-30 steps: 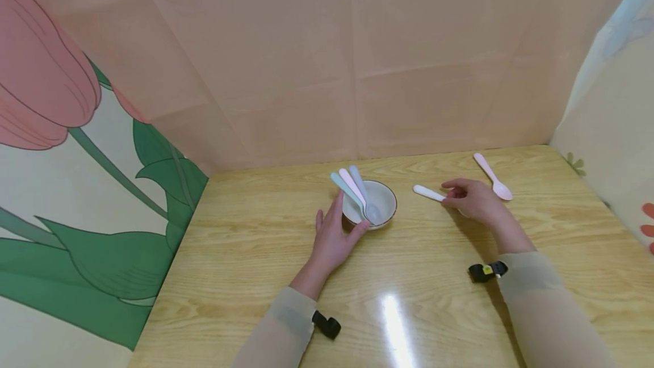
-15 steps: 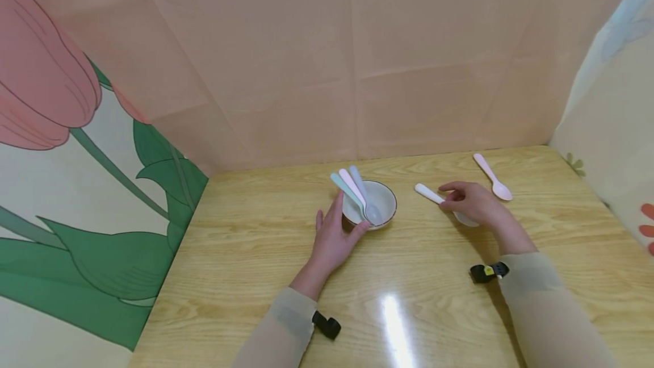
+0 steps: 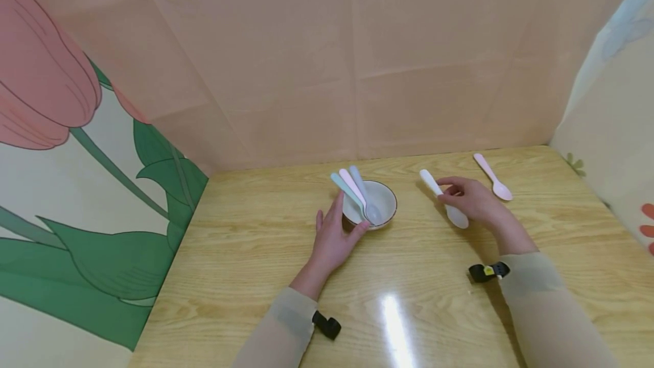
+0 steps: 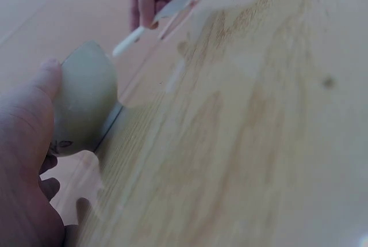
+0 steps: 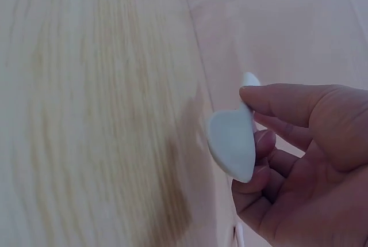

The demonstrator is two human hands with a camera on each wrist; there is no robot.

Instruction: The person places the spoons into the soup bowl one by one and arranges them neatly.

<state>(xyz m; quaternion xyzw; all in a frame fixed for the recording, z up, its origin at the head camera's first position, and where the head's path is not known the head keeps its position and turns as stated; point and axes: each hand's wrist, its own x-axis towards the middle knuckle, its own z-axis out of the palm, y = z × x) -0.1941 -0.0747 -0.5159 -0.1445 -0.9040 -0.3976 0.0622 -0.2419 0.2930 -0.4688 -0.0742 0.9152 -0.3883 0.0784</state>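
My left hand (image 3: 334, 240) holds a small white bowl (image 3: 384, 203) by its near left side, thumb at the front and fingers round the side. Three spoons lean in the bowl: a teal spoon (image 3: 347, 187), a pink spoon (image 3: 350, 178) and a grey-blue spoon (image 3: 356, 176). To the right, my right hand (image 3: 472, 200) pinches a white spoon (image 3: 457, 217) at mid-handle between thumb and fingers. Its handle points away to the left, its scoop toward me. In the right wrist view the white scoop (image 5: 233, 143) hangs above the wooden surface.
Behind my right hand a light pink spoon (image 3: 501, 189) lies on the wooden table (image 3: 245, 254). A plain pinkish backdrop (image 3: 286, 72) rises along the back edge, with a tulip-printed panel (image 3: 102, 254) at the left and another printed panel (image 3: 623, 129) at the right.
The white spoon has swung in my right hand, its handle end turning away from me and its scoop coming into view below the fingers. My left hand and the bowl have stayed still.
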